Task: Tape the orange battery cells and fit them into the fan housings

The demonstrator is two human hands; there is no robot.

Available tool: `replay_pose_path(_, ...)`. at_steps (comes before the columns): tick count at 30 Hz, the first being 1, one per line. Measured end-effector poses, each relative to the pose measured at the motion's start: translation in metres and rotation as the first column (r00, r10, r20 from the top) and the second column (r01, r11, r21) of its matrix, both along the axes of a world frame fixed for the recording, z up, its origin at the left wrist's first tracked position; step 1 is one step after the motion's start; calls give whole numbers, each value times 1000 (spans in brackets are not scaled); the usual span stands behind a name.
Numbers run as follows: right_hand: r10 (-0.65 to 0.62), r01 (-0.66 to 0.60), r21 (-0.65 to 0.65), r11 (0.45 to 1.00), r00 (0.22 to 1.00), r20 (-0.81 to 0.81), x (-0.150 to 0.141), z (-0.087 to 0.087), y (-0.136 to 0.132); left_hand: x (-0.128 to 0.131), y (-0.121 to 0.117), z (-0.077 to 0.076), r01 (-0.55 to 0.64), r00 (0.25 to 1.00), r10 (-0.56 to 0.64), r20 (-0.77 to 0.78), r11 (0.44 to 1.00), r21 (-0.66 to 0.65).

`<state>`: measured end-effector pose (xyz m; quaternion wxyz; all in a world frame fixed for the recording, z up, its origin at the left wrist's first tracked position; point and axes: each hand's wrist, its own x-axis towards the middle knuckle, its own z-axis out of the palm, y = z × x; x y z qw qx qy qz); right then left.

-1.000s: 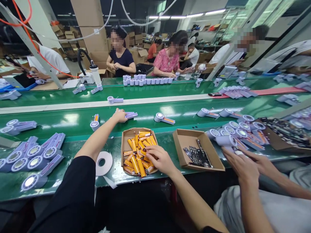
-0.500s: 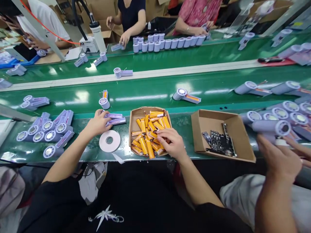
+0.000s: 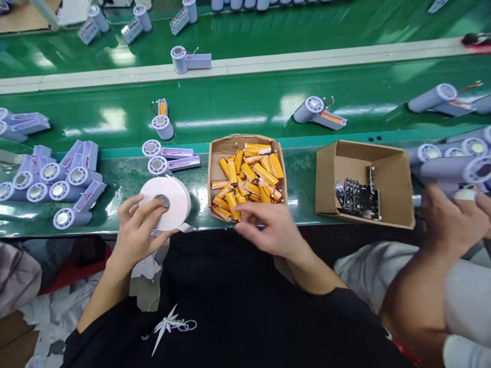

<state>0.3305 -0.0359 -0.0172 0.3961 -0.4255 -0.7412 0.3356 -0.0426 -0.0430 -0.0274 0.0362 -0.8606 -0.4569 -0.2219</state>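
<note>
We grip the white tape roll (image 3: 169,202) in our left hand (image 3: 136,232) while our right hand (image 3: 270,230), fingers loosely open, hovers beside the tray of orange batteries (image 3: 215,148).

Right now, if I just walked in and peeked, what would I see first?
Probably the cardboard tray of bright orange batteries in the middle of the green bench, with the right hand hovering at its near edge. Next, the big white tape roll that the left hand grips, just left of the tray. Piles of lilac fan housings crowd the far left, and a box of black circuit boards sits to the right.
</note>
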Motion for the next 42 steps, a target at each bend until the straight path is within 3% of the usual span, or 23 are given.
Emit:
replay_pose_path(3, 289, -273, -182, 945, 955, 69, -41, 8, -6, 16, -1, 0, 23, 994, -41, 104, 985, 169)
replay_pose_path(6, 460, -445, -133, 886, 879, 124, -64, 6, -9, 23, 10, -2, 33, 991, -53, 122, 987, 160)
replay_pose_path(9, 536, -532, -103, 840, 788, 303, -58, 3, -6, 25, 22, -3, -8, 984, -14, 179, 992, 126)
replay_pose_path(11, 471, -470, -107, 876, 787, 399, -45, 5, 2, 25, 24, -6, -41, 979, 14, 204, 991, 127)
replay_pose_path(14, 125, -118, -47, 992, 853, 506, -26, 10, 23, 30, 21, -17, -74, 978, 52, 203, 992, 105)
replay_pose_path(16, -63, 91, -12, 996, 775, 629, -21, 12, 37, 36, 18, -26, -67, 981, 54, 188, 996, 63)
replay_pose_path(18, -62, 130, -35, 991, 671, 739, -20, 11, 48, 44, 15, -31, -40, 983, 32, 181, 998, 39)
replay_pose_path(19, -26, 105, -58, 993, 660, 751, -20, 10, 51, 49, 14, -33, -24, 984, 17, 177, 999, 41)
replay_pose_path(21, 42, 22, -89, 996, 759, 650, -17, 7, 56, 57, 13, -32, 6, 986, -19, 168, 997, 77)
replay_pose_path(23, 9, 7, -42, 999, 924, 383, -10, 5, 59, 62, 13, -29, 28, 988, -46, 150, 993, 118)
replay_pose_path(24, -56, 58, 1, 998, 975, 214, -5, 5, 60, 63, 13, -27, 35, 988, -53, 143, 991, 130)
replay_pose_path(25, -138, 137, 41, 990, 989, 43, -2, 5, 60, 64, 12, -26, 39, 989, -58, 137, 990, 136)
replay_pose_path(27, -263, 293, 89, 952, 931, -252, 1, 5, 60, 64, 12, -22, 48, 990, -64, 125, 990, 132)
replay_pose_path(29, -284, 351, 81, 933, 854, -436, -3, 2, 56, 66, 13, -19, 71, 991, -84, 102, 990, 126)
replay_pose_path(32, -259, 341, 78, 937, 826, -500, -17, -5, 45, 70, 15, -13, 123, 989, -132, 65, 984, 128)
replay_pose_path(37, -243, 334, 177, 926, 884, -399, -32, -12, 30, 75, 17, -5, 184, 983, -184, -6, 973, 137)
replay_pose_path(42, -199, 345, 225, 911, 847, -493, -38, -10, 31, 73, 19, 4, 249, 966, -235, -104, 956, 154)
